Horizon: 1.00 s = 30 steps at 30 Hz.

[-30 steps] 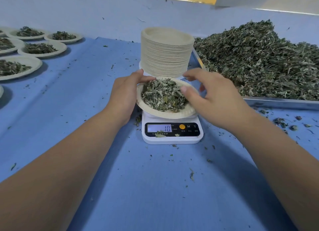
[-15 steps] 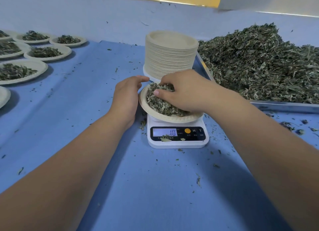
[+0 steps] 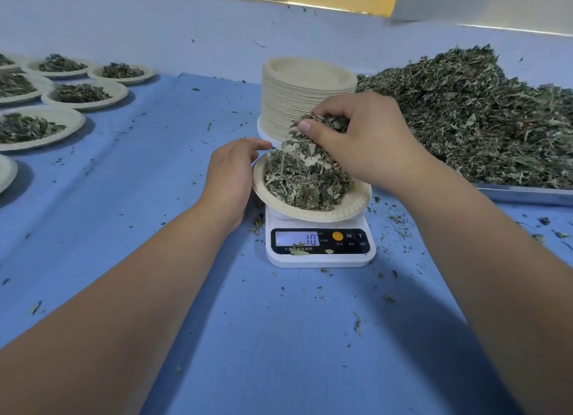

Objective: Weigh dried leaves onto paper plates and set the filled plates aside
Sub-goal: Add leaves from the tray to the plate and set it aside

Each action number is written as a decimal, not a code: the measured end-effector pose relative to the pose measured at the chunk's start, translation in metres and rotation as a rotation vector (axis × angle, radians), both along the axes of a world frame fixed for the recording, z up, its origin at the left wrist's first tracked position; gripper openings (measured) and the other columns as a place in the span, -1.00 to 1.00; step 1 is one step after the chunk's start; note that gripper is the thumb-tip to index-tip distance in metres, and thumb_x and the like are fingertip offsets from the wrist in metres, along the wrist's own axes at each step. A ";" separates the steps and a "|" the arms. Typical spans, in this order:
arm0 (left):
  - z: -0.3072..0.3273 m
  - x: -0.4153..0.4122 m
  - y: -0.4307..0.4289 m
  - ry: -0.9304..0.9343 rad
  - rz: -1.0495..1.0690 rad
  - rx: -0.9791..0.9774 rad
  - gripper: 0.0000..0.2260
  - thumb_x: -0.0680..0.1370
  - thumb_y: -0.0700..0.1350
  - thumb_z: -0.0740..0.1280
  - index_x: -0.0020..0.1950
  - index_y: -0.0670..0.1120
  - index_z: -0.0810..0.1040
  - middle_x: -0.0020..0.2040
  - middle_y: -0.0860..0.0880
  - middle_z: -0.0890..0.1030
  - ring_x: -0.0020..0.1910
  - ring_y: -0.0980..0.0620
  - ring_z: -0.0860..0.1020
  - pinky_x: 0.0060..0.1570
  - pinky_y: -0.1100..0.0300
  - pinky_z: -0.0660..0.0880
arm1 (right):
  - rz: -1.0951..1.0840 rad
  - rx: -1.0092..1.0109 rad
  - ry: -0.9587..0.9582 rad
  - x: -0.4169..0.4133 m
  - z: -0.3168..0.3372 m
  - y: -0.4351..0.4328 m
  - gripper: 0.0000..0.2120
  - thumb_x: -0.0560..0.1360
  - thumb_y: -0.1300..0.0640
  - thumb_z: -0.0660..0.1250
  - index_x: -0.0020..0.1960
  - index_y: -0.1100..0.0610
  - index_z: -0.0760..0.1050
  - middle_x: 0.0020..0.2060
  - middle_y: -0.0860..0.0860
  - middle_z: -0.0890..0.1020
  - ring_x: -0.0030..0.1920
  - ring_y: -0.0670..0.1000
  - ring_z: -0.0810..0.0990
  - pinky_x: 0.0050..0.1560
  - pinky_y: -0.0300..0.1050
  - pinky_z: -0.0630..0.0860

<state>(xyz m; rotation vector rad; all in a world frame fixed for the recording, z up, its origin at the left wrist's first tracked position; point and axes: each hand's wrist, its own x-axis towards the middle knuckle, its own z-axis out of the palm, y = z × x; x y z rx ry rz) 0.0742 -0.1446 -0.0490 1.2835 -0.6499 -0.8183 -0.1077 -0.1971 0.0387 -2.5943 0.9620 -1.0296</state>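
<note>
A paper plate (image 3: pixel 356 207) heaped with dried leaves (image 3: pixel 297 182) sits on a small white scale (image 3: pixel 321 247) whose display reads 10. My right hand (image 3: pixel 366 145) is raised just above the plate and grips a clump of leaves (image 3: pixel 319 124), with loose bits trailing down to the heap. My left hand (image 3: pixel 231 176) rests against the plate's left rim, fingers straight. A tall stack of empty paper plates (image 3: pixel 307 95) stands right behind the scale.
A large pile of dried leaves (image 3: pixel 471 114) fills a metal tray (image 3: pixel 527 194) at the right. Several filled plates (image 3: pixel 83 93) lie at the far left on the blue cloth (image 3: pixel 155 197). Leaf crumbs are scattered around the scale.
My right hand went down into the leaves on the plate, closed on a clump and lifted it above the plate. My left hand stayed at the plate's left rim.
</note>
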 end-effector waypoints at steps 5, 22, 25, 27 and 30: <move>0.001 0.000 0.000 0.014 -0.006 0.006 -0.74 0.36 0.04 0.36 -0.06 0.01 0.76 0.17 -0.13 0.68 0.17 -0.13 0.67 0.25 -0.28 0.55 | -0.004 0.012 -0.031 -0.004 0.003 0.002 -0.73 0.56 -0.10 0.39 -0.06 0.11 0.67 -0.22 0.05 0.67 -0.17 -0.03 0.54 -0.05 -0.05 0.46; 0.002 0.000 0.002 -0.085 -0.033 -0.006 -0.77 0.42 0.02 0.38 -0.02 0.02 0.77 0.03 -0.07 0.74 0.09 -0.18 0.69 0.20 -0.35 0.57 | -0.479 -0.062 -0.102 -0.095 -0.020 -0.057 -0.69 0.62 -0.12 0.28 0.13 0.08 0.64 -0.07 0.04 0.68 -0.04 0.08 0.62 0.01 -0.06 0.54; 0.001 0.000 0.003 -0.091 -0.046 -0.018 -0.74 0.40 0.04 0.38 -0.01 0.02 0.77 0.08 -0.07 0.74 0.14 -0.15 0.68 0.22 -0.32 0.56 | -0.551 0.049 0.036 -0.112 -0.042 -0.065 -0.60 0.62 -0.14 0.26 0.36 0.04 0.50 0.14 0.07 0.63 0.07 0.16 0.60 0.12 0.05 0.56; 0.002 -0.001 0.005 -0.094 -0.053 -0.019 -0.70 0.37 0.07 0.38 0.00 0.03 0.77 0.12 -0.06 0.73 0.17 -0.13 0.67 0.24 -0.31 0.56 | -0.524 0.059 0.100 -0.112 -0.048 -0.065 -0.58 0.61 -0.16 0.24 0.40 0.01 0.45 0.15 0.07 0.62 -0.02 0.15 0.59 0.04 0.05 0.57; 0.005 -0.004 0.006 -0.102 -0.037 -0.011 -0.72 0.38 0.07 0.38 0.01 0.07 0.77 0.15 -0.02 0.71 0.17 -0.09 0.67 0.25 -0.28 0.56 | -0.455 0.036 0.024 -0.103 -0.048 -0.058 -0.64 0.61 -0.09 0.25 0.34 0.01 0.52 -0.01 0.03 0.67 -0.18 0.02 0.56 -0.01 -0.01 0.57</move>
